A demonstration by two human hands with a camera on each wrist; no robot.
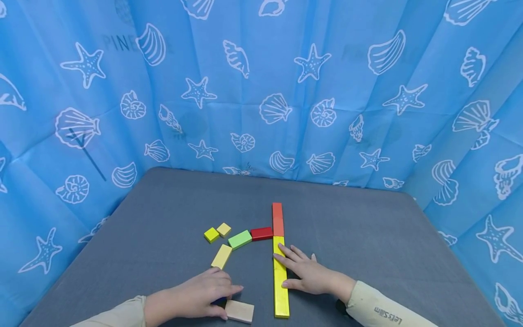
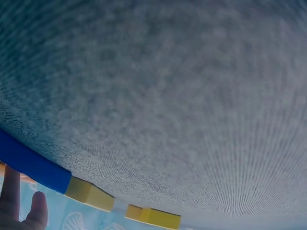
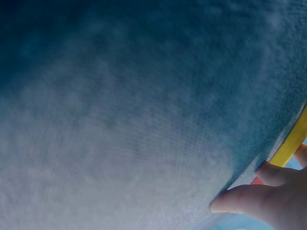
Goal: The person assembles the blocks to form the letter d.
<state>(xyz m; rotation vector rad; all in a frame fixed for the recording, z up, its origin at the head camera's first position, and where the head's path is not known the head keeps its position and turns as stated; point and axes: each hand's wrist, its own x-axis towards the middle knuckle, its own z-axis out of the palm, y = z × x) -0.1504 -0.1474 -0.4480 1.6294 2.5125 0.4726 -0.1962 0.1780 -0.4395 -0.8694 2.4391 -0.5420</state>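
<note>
My left hand (image 1: 200, 293) arches over a blue block (image 2: 36, 163) and grips it; in the head view the hand hides most of that block. At one end of it lies a cream block (image 1: 221, 257), at the other a pale wooden block (image 1: 239, 311). My right hand (image 1: 312, 272) spreads its fingers along a straight column, touching the upper yellow block (image 1: 278, 240) and the lower yellow block (image 1: 281, 302). An orange-red block (image 1: 278, 219) tops that column. A dark red block (image 1: 261, 234) and a light green block (image 1: 240, 240) curve leftward from it to the cream block.
Two small square blocks, one yellow (image 1: 211, 235) and one cream (image 1: 223, 229), lie just outside the curve on the left. The grey table (image 1: 347, 218) is bounded at the back and sides by a blue shell-patterned curtain (image 1: 261, 86).
</note>
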